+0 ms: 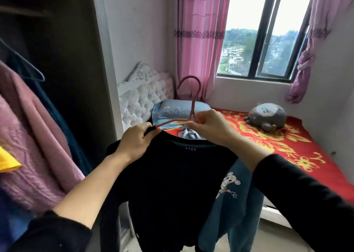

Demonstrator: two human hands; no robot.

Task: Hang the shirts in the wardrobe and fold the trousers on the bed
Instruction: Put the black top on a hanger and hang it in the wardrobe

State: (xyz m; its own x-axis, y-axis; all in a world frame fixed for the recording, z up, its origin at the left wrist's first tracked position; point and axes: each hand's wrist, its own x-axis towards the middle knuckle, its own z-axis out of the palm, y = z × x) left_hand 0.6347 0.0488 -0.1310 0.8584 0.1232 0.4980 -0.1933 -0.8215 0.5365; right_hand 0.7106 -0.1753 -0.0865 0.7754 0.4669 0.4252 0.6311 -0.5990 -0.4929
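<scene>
The black shirt (172, 184) sits on the pink hanger (192, 98), held up in front of the bed (298, 146) and just beside the open wardrobe (72, 60). The left hand (137, 139) grips its collar and shoulder over the hanger arm; the right hand (207, 126) pinches the hanger's neck. Hanging it inside remains (a pink garment (32, 136) already hangs there), and a teal garment (232, 200) behind it and a pale blue garment (188, 134) on the bed look not yet dealt with
</scene>
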